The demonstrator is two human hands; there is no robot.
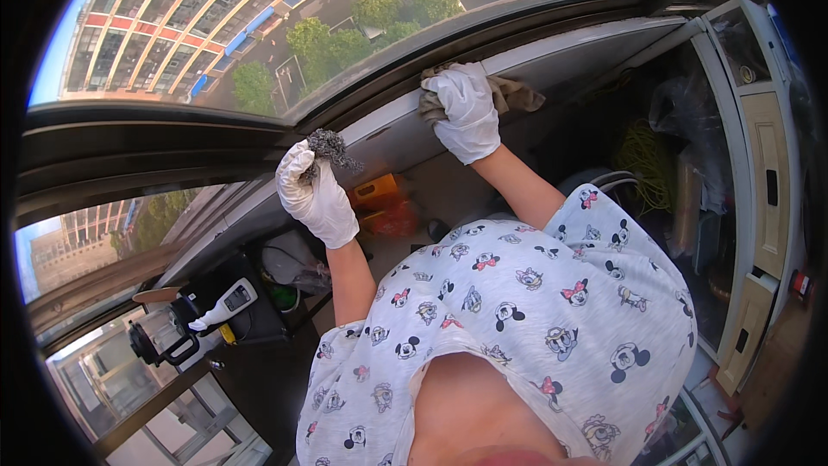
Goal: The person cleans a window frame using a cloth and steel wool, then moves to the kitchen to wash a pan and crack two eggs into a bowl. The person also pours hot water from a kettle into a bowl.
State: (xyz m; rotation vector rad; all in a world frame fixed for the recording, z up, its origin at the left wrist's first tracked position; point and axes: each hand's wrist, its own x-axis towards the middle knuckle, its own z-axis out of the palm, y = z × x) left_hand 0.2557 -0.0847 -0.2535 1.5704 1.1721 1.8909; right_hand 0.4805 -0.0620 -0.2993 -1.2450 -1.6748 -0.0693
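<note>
White gloves cover both of my hands. A grey steel-wool scourer (331, 147) is pinched in the fingers of my left hand (317, 200), which is raised beside the corner of the dark window frame (213, 136). Under my right hand (464, 113) a brown cloth (514, 94) is bunched, and one end of it trails off to the right. That hand presses the cloth against the white window ledge (569, 42), close to the window track (388, 92). The fingers of my right hand are partly hidden by the glove and cloth.
A blender (158, 334) and a white handheld device (226, 303) stand on a black surface at lower left. Below the ledge lie an orange item (375, 189) and a red plastic bag (394, 217). A cabinet with cream drawers (765, 181) and a coiled yellow-green cord (640, 165) are at right.
</note>
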